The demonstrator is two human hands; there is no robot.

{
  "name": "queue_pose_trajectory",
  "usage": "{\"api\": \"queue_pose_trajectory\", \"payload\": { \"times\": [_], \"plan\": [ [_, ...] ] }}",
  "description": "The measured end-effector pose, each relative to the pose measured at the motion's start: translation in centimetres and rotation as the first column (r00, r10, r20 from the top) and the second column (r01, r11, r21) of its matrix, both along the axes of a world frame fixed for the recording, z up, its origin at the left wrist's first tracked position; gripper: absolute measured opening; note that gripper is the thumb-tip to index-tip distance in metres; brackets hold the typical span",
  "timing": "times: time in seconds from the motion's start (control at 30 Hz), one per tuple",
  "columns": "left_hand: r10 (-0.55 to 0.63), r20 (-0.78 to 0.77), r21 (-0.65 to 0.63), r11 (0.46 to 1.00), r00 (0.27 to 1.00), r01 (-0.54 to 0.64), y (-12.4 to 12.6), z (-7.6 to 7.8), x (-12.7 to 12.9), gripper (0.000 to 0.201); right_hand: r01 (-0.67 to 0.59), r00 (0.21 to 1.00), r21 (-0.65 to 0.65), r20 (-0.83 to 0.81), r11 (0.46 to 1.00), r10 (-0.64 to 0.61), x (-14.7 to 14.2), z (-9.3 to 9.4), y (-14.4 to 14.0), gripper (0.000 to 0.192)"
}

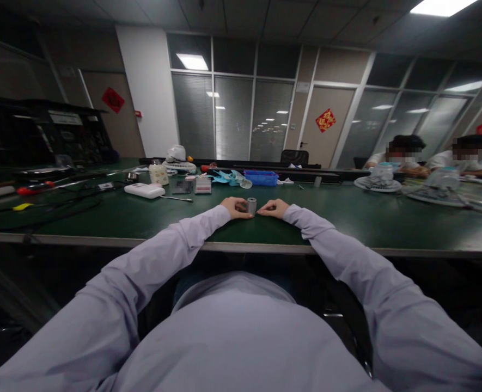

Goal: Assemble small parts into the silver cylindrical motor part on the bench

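Observation:
A small grey metal cylinder (251, 205) with a round opening in its top stands upright on the green tabletop. The fingers and thumb of my left hand (236, 207) are closed about its left side. Just right of the cylinder is my right hand (275, 208), its thumb and fingertips pinched together low over the table. Whatever sits between those fingertips, if anything, is too small to make out. My right fingertips are very near the cylinder; whether they touch it I cannot tell.
Beyond my hands lie a blue plastic basket (261, 177), crumpled blue gloves (226, 178), a white power bank (145, 190) with a cable, and a jar (157, 173). Cables (61, 204) and a red-handled tool (35, 188) lie left. Two people sit at the right behind white devices (378, 183).

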State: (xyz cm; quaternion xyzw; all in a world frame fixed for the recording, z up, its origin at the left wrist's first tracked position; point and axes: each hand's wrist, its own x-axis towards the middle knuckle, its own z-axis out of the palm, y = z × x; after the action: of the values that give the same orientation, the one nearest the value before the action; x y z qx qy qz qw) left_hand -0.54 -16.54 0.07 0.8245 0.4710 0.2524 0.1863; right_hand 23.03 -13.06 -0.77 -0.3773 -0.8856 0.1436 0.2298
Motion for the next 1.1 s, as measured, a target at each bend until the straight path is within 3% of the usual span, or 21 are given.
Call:
{"api": "queue_pose_trajectory", "payload": {
  "times": [0.2,0.4,0.57,0.8,1.1],
  "plan": [
    [-0.011,0.009,0.003,1.0,1.0,0.011,-0.2,0.1,0.0,0.027,-0.005,0.995,0.001,0.104,1.0,0.005,-0.2,0.5,-0.4,0.022],
    [-0.016,0.008,0.003,1.0,1.0,0.016,-0.1,0.1,0.0,0.027,0.008,0.996,0.019,0.089,1.0,-0.01,-0.5,0.3,-0.7,0.022],
    [-0.015,0.021,0.003,1.0,1.0,0.015,0.1,-0.1,-0.1,0.027,0.072,0.997,0.054,-0.015,0.996,-0.071,-0.7,0.3,-0.5,0.021],
    [-0.021,0.037,0.013,1.0,0.999,0.02,0.1,-0.1,-0.1,0.027,0.259,0.922,0.178,-0.337,0.949,-0.188,-2.7,1.3,-0.1,0.026],
    [-0.007,0.011,0.012,1.0,1.0,0.006,0.0,0.0,0.1,0.027,0.152,0.92,0.194,-0.385,0.969,-0.067,-4.3,1.2,-0.9,0.021]
  ]
}}
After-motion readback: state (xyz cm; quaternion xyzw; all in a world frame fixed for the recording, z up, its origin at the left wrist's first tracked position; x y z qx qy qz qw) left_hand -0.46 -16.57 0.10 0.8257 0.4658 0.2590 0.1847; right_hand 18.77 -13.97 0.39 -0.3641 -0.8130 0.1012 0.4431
